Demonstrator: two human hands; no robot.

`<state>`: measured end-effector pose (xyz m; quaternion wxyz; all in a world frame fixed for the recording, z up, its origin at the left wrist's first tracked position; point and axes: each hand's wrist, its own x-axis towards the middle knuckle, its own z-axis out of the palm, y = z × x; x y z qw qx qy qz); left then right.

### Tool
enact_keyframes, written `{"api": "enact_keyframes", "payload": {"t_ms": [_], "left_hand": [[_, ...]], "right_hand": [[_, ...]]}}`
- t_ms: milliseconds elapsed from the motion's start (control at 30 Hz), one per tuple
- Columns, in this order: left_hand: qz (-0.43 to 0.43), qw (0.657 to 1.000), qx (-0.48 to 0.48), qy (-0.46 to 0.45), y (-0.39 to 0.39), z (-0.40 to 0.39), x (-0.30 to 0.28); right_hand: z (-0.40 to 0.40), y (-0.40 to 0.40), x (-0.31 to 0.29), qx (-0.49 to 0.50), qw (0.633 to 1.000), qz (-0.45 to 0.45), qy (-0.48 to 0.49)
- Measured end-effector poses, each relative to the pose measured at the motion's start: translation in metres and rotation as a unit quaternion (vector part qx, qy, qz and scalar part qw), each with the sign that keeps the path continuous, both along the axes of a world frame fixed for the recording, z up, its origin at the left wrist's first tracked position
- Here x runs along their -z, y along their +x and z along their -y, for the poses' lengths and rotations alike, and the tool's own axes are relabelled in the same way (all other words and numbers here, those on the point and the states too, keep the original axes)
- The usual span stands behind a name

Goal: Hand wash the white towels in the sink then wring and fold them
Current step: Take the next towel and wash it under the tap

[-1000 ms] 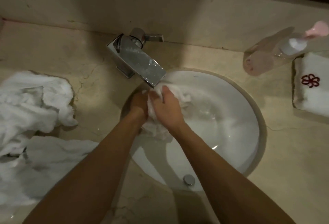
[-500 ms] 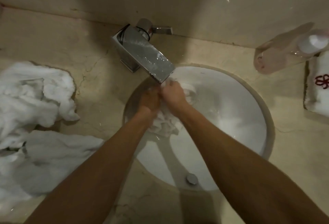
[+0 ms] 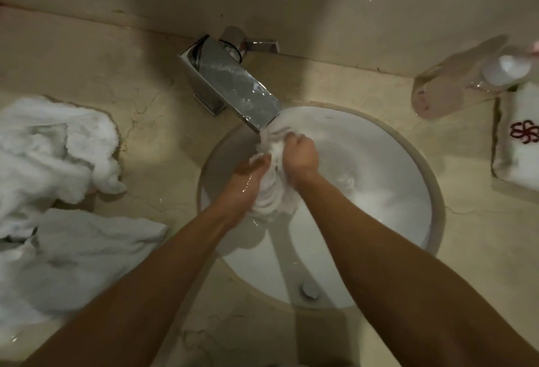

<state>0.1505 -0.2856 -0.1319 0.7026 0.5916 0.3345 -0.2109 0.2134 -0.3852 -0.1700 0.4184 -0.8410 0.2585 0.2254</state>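
Observation:
A wet white towel (image 3: 269, 191) is bunched between both hands inside the round white sink (image 3: 388, 162), right under the chrome faucet spout (image 3: 233, 86). My left hand (image 3: 248, 175) grips its left side, fingers curled into the cloth. My right hand (image 3: 300, 156) grips the upper right part, knuckles up. The towel's lower end hangs down towards the basin. More white towels (image 3: 55, 180) lie crumpled on the counter at the left.
A clear bottle with a white cap (image 3: 466, 75) lies at the back right of the beige marble counter (image 3: 481, 250). Beside it sits a folded white towel with a red flower emblem (image 3: 522, 145). The sink's metal overflow button (image 3: 309, 290) is on its near wall.
Both hands have kept kneading the towel under the spout, the right hand shifting up over the left. The view has drifted slightly.

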Motion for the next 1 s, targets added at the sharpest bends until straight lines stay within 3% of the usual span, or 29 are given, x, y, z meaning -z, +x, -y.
{"api": "enact_keyframes", "payload": {"t_ms": [100, 200, 267, 333, 400, 467, 533, 600, 667, 767, 833, 933, 1000], "left_hand": [[-0.013, 0.997, 0.038, 0.061, -0.021, -0.003, 0.017], [-0.050, 0.988, 0.053, 0.139, -0.031, -0.009, 0.024], [-0.102, 0.993, -0.029, 0.050, -0.033, -0.015, 0.025], [-0.158, 0.971, -0.118, -0.136, -0.031, -0.020, 0.020], [-0.184, 0.933, -0.129, -0.280, -0.030, -0.024, 0.019], [-0.203, 0.913, -0.048, -0.350, -0.034, -0.018, 0.013], [-0.214, 0.923, 0.052, -0.316, -0.036, -0.011, 0.015], [-0.198, 0.940, 0.053, -0.272, -0.036, -0.007, 0.015], [-0.139, 0.973, -0.052, -0.180, -0.028, -0.002, 0.014], [-0.095, 0.962, -0.179, -0.185, -0.011, 0.002, 0.014], [-0.066, 0.971, -0.164, -0.159, -0.005, 0.009, 0.011], [-0.027, 0.994, -0.102, 0.001, -0.001, 0.020, -0.005], [-0.025, 0.993, -0.110, 0.034, 0.007, 0.015, 0.003]], "right_hand": [[0.017, -0.014, -0.006, 0.104, 0.972, -0.009, 0.209], [0.034, -0.059, -0.016, 0.217, 0.867, -0.116, 0.434], [0.053, -0.087, -0.017, 0.249, 0.799, -0.188, 0.514], [0.064, -0.108, -0.025, 0.269, 0.756, -0.209, 0.559], [0.072, -0.118, -0.034, 0.254, 0.769, -0.220, 0.544], [0.070, -0.113, -0.046, 0.195, 0.821, -0.228, 0.486], [0.064, -0.103, -0.055, 0.115, 0.905, -0.177, 0.370], [0.057, -0.088, -0.066, 0.062, 0.952, -0.086, 0.287], [0.047, -0.076, -0.083, 0.007, 0.966, -0.024, 0.258], [0.023, -0.067, -0.104, -0.081, 0.957, -0.024, 0.277], [0.008, -0.055, -0.096, -0.117, 0.969, -0.002, 0.216], [-0.001, -0.021, -0.060, -0.019, 0.996, 0.029, 0.081], [-0.012, -0.016, -0.047, -0.026, 0.997, 0.000, 0.072]]}}
